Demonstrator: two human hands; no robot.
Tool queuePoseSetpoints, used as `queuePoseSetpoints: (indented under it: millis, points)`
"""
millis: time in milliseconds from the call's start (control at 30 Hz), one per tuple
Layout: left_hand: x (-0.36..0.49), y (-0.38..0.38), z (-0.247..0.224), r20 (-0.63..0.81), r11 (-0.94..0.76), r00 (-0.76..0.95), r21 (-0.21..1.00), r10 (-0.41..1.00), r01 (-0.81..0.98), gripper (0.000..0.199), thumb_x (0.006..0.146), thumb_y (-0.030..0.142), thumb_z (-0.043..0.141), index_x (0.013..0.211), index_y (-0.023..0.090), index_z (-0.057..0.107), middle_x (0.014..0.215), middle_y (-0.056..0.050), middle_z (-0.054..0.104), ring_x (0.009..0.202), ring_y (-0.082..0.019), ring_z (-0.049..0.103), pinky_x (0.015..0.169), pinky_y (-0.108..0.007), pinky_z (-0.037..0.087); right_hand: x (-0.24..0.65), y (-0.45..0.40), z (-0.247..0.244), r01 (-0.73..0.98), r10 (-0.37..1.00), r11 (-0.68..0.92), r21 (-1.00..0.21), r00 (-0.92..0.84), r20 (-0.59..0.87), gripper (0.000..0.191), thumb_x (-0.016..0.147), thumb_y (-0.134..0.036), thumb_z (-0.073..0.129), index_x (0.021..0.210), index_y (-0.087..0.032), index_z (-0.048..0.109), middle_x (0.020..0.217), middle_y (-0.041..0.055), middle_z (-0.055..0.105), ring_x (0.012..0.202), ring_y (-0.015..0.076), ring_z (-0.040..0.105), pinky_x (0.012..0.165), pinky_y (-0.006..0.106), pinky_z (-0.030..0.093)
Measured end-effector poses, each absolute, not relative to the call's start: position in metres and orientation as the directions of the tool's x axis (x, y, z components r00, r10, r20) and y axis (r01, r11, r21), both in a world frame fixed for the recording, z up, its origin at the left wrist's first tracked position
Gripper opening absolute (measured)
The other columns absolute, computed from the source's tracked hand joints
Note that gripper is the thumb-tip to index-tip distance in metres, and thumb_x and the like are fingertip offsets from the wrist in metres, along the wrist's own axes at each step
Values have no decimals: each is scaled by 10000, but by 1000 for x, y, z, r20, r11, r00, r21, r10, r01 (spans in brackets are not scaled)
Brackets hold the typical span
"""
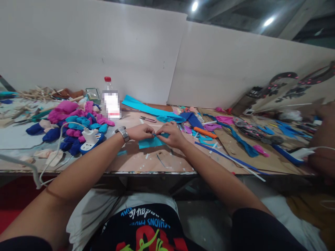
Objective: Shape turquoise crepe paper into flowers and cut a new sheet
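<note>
In the head view, my left hand (141,133), with a metal watch (123,134) on its wrist, pinches the edge of a small turquoise fabric piece (149,143). Facing it, my right hand (173,136) pinches the same piece, fingertips close to those of the left. The fabric hangs flat below the fingers, just above the table; its gripped edge is mostly hidden. Behind the hands lies a pair of thread snips (148,119). A long turquoise cloth strip (146,107) stretches across the back, near a dark blue cloth piece (192,119).
To the left sit a heap of pink and blue fabric bundles (78,120), a power strip (91,143) and a red-capped bottle (108,83). Rightward are an orange-handled tool (205,133), a long blue strip (227,157) and cardboard (269,157). Another person's arm (323,136) reaches in at far right.
</note>
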State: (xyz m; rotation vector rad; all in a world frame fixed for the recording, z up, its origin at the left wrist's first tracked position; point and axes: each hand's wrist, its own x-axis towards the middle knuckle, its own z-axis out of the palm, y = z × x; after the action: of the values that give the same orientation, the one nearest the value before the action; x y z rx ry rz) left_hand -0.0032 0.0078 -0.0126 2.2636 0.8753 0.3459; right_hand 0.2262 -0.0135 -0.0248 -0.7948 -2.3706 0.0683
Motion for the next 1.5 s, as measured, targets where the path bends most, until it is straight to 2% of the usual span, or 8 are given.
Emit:
queuePoseSetpoints:
  millis: [167, 267, 467, 733, 1033, 1200, 1500]
  points:
    - [-3, 9, -13, 53, -544, 733, 707, 678, 452, 415, 907, 505, 493, 807, 143, 671, 725, -5, 562, 707, -141, 466, 650, -268, 354, 225, -16, -23, 519, 538, 827, -217, -619, 572, 75, 897, -237, 670, 867, -239, 739, 899, 17, 791, 948, 228, 656, 934, 432, 264]
    - [-3, 10, -14, 61, -538, 729, 717, 682, 444, 481, 917, 562, 485, 763, 140, 657, 667, 3, 519, 652, -131, 423, 612, -272, 325, 226, -16, -23, 528, 551, 820, -222, -621, 557, 75, 901, -254, 668, 877, -238, 738, 913, 28, 794, 953, 238, 653, 942, 442, 258]
    - [-3, 10, -14, 67, -534, 713, 712, 698, 456, 409, 891, 513, 543, 825, 139, 697, 639, 19, 509, 603, -114, 400, 568, -256, 295, 226, -14, -25, 556, 576, 800, -225, -607, 547, 84, 905, -291, 676, 899, -237, 740, 901, 35, 785, 958, 250, 643, 957, 452, 256]
    - [-1, 7, -13, 116, -515, 668, 736, 735, 439, 347, 827, 449, 612, 844, 134, 758, 663, 4, 592, 626, -120, 446, 590, -253, 329, 224, -16, -25, 602, 592, 776, -189, -590, 549, 66, 905, -256, 664, 916, -226, 722, 927, 29, 788, 998, 242, 635, 968, 451, 245]
    - [1, 3, -7, 175, -538, 645, 729, 744, 424, 313, 839, 412, 618, 743, 130, 710, 605, 23, 539, 578, -97, 404, 563, -245, 312, 222, -17, -26, 641, 587, 754, -145, -558, 587, 57, 928, -257, 651, 930, -221, 695, 941, 36, 774, 1006, 246, 602, 956, 448, 250]
    - [4, -1, -8, 224, -587, 631, 670, 743, 454, 311, 862, 393, 585, 710, 136, 674, 626, 14, 573, 601, -105, 445, 582, -248, 321, 222, -17, -26, 647, 598, 749, -144, -566, 567, 61, 945, -243, 624, 950, -210, 675, 976, 48, 768, 1027, 252, 585, 955, 449, 256]
    - [5, -8, -7, 314, -719, 655, 420, 687, 553, 278, 893, 326, 538, 797, 150, 731, 684, -22, 678, 600, -125, 507, 592, -265, 302, 221, -18, -24, 669, 656, 717, -195, -553, 515, 74, 942, -263, 612, 950, -218, 670, 1011, 66, 764, 1057, 275, 556, 961, 474, 243]
